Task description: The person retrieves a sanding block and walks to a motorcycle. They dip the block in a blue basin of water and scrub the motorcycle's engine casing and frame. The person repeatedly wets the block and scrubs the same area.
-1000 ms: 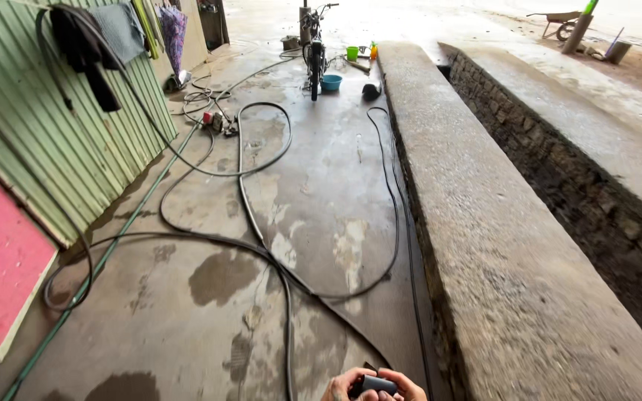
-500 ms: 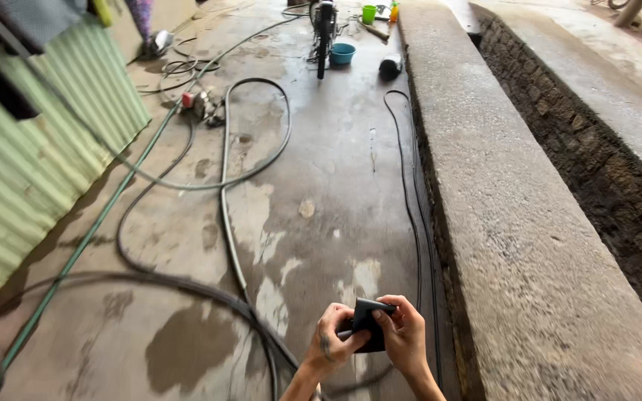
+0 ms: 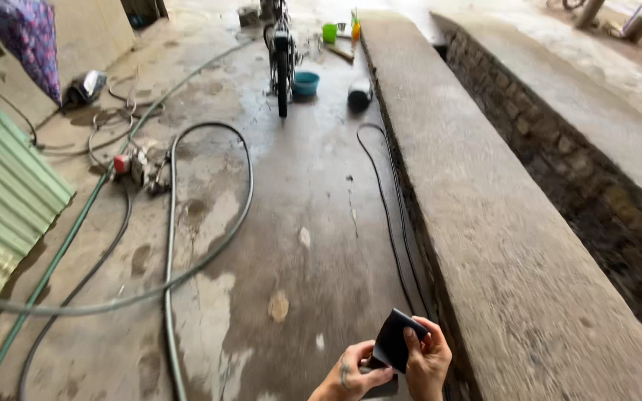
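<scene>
Both my hands hold a small dark folded piece, like a cloth or pad (image 3: 397, 340), low in the view. My left hand (image 3: 351, 375) grips its lower left part. My right hand (image 3: 429, 360) pinches its right edge with the fingers curled over it. Beneath the hands lies a wet concrete floor (image 3: 313, 223). A long raised concrete ledge (image 3: 484, 223) runs just to the right of my hands.
Several hoses (image 3: 169, 245) snake over the floor at left, and a thin black cable (image 3: 384, 200) runs along the ledge. A motorbike (image 3: 280, 52) stands ahead, with a blue bowl (image 3: 305, 82), a dark container (image 3: 360, 94) and a green cup (image 3: 329, 33) nearby. A green corrugated sheet (image 3: 1, 200) leans at left.
The view has moved forward along the floor toward the motorbike. My hands stay on the dark piece, which is now lifted and unfolded more upright.
</scene>
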